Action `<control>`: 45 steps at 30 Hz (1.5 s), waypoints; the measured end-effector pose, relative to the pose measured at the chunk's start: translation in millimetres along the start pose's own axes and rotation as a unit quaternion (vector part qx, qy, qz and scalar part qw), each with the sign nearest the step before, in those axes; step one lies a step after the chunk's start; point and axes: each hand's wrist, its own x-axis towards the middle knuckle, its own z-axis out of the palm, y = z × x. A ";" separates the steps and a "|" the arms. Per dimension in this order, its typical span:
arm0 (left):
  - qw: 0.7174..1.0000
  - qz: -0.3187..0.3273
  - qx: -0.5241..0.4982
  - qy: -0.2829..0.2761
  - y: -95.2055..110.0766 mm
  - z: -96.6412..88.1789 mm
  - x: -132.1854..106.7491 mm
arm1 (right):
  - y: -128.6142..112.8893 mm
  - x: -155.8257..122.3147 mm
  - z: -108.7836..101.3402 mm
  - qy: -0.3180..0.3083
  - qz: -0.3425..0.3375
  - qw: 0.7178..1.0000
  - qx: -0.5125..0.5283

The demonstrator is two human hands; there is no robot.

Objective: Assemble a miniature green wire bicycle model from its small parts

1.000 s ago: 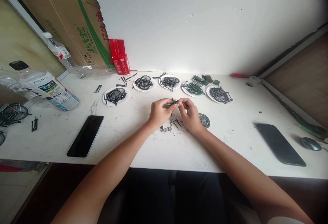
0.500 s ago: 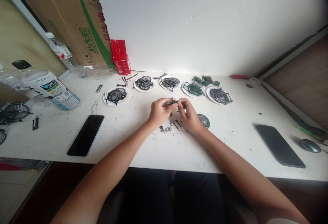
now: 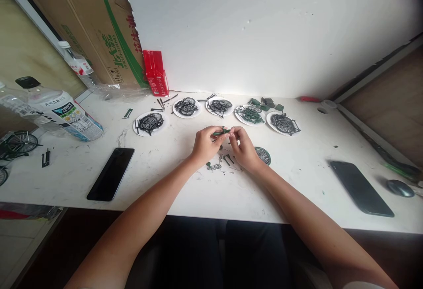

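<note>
Over the middle of the table, my left hand (image 3: 205, 147) pinches a small dark-green model bicycle part (image 3: 225, 131). Its exact shape is mostly hidden by the fingers. My right hand (image 3: 245, 149) is closed at the other end of the part, thumb and fingertips pressed together there. Just beyond the right wrist lies a green-rimmed spoked wheel (image 3: 263, 155), partly covered by it. Below the hands, small loose pieces are scattered on the white table, among them a silvery rack-like piece (image 3: 215, 166) and short green pieces (image 3: 228, 160).
Several paper plates with model bicycle parts stand at the back, one with green parts (image 3: 250, 115). A black phone (image 3: 110, 174) lies left, a dark flat slab (image 3: 361, 188) and a mouse (image 3: 400, 188) right. Bottles (image 3: 66, 113), a red box (image 3: 156, 74) and partly assembled model bicycles (image 3: 20, 143) are left.
Almost nothing differs. Both hands stay in the same place on the green part, with at most a slight shift of the fingertips.
</note>
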 end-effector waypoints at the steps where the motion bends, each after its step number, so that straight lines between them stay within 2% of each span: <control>1: 1.000 0.001 0.000 -0.001 0.1 -0.2 0.1 | 0.8 0.1 -0.5 0.001 -0.006 1.000 -0.007; 5: 1.000 -0.006 -0.007 -0.011 0.4 -0.7 0.5 | 3.0 0.5 -2.0 0.004 -0.025 0.999 -0.028; 16: 0.992 -0.080 -0.087 -0.035 1.9 0.2 3.5 | -6.1 3.1 -7.9 0.015 -0.021 1.000 0.002; 23: 0.972 -0.140 -0.184 -0.035 2.1 4.0 4.6 | -11.9 4.1 -9.6 0.020 0.018 0.997 0.070; 28: 0.969 -0.145 -0.197 -0.032 1.2 4.9 5.0 | -15.9 5.3 -8.4 0.020 0.048 0.992 0.115; 45: 0.970 -0.154 -0.182 -0.035 0.0 1.6 4.2 | -14.1 4.0 -5.3 0.018 0.059 0.992 0.111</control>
